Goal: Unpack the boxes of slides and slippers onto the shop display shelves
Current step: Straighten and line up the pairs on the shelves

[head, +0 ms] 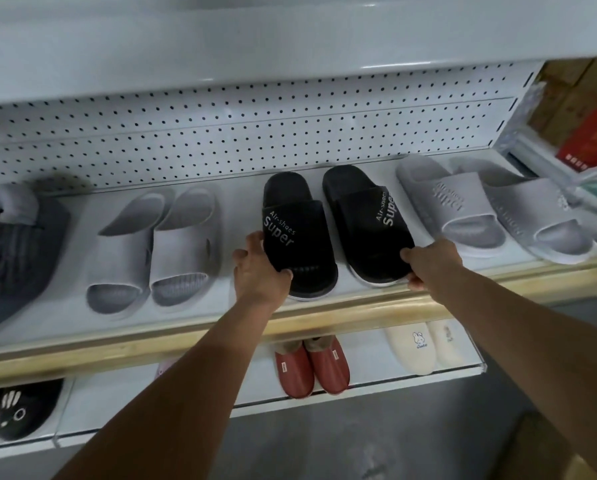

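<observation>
Centrally, at 12 o'clock on display shelf (221, 317): black slide pair marked "Super". Left black slide (299, 237) gripped at its toe end by left hand (260, 270); right black slide (366, 223) gripped at its toe edge by right hand (430, 263). At 9 o'clock: grey slide pair (155, 251). At 3 o'clock: pale grey embossed pair (491, 209). At 6 o'clock, lower shelf: red slippers (311, 370), cream slippers (425, 348).

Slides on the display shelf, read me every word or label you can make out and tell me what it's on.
"Air-shoes Super": strap of the left black slide, gripped by the left hand.
"Air-shoes Super": strap of the right black slide, held by the right hand.
"Super": embossed on the grey slide; the line above is unreadable.
Red box: print too blurred.
Cream slipper: rabbit badge text too small.
</observation>
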`<move>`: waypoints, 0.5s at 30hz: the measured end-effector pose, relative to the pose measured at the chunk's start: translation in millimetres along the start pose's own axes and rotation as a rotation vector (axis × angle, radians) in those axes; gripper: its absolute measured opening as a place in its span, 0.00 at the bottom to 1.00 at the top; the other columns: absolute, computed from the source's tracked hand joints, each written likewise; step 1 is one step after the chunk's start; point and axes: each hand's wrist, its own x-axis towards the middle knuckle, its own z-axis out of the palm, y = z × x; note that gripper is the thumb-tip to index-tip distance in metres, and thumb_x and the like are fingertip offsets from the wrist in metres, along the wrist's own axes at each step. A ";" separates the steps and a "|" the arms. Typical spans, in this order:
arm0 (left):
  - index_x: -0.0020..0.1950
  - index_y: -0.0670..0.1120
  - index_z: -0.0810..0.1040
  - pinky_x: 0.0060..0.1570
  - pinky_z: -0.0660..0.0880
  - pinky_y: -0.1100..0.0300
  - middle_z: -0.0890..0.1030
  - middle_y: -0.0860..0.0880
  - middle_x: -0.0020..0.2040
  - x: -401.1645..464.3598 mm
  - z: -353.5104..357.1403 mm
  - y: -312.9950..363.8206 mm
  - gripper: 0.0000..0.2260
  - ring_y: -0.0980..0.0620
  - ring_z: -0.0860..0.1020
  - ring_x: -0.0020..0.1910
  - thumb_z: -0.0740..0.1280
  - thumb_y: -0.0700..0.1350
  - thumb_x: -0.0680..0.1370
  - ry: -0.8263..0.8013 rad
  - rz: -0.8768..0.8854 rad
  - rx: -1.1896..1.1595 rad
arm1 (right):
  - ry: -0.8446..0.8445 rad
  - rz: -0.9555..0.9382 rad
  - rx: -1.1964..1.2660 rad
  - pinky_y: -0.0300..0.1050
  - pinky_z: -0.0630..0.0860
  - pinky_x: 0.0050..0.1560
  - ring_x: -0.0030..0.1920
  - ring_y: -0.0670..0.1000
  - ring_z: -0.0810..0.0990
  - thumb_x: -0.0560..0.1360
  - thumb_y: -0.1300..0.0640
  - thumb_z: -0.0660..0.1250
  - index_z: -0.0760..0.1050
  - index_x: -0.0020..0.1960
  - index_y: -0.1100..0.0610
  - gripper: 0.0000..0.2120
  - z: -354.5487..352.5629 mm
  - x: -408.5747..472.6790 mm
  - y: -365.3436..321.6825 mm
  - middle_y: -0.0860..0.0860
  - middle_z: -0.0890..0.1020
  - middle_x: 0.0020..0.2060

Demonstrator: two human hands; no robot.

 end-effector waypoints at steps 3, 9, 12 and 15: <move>0.73 0.51 0.62 0.63 0.71 0.49 0.68 0.40 0.63 6.4 0.6 2.8 0.32 0.38 0.72 0.62 0.70 0.38 0.73 -0.002 0.045 0.004 | -0.023 0.006 -0.003 0.44 0.80 0.25 0.23 0.56 0.79 0.76 0.61 0.67 0.72 0.58 0.66 0.13 -3.6 0.5 -0.6 0.63 0.81 0.47; 0.74 0.50 0.63 0.63 0.69 0.51 0.71 0.40 0.62 19.8 -0.7 2.7 0.29 0.38 0.72 0.62 0.66 0.38 0.75 0.003 0.041 0.000 | -0.107 -0.155 -0.059 0.56 0.83 0.42 0.33 0.60 0.83 0.76 0.65 0.67 0.74 0.57 0.59 0.10 10.8 -0.4 -6.2 0.62 0.81 0.47; 0.74 0.50 0.64 0.65 0.70 0.51 0.73 0.41 0.62 23.7 1.1 1.3 0.29 0.39 0.73 0.62 0.66 0.38 0.74 0.012 0.049 0.000 | -0.106 -0.166 -0.059 0.56 0.83 0.40 0.35 0.60 0.84 0.76 0.65 0.67 0.73 0.60 0.56 0.15 13.0 2.5 -6.7 0.62 0.81 0.49; 0.73 0.51 0.66 0.64 0.72 0.48 0.74 0.43 0.61 25.8 3.0 -0.2 0.29 0.41 0.76 0.60 0.67 0.38 0.73 0.024 0.059 -0.043 | -0.098 -0.172 -0.056 0.55 0.83 0.40 0.35 0.60 0.84 0.76 0.65 0.67 0.74 0.60 0.55 0.14 13.3 6.7 -3.8 0.61 0.81 0.49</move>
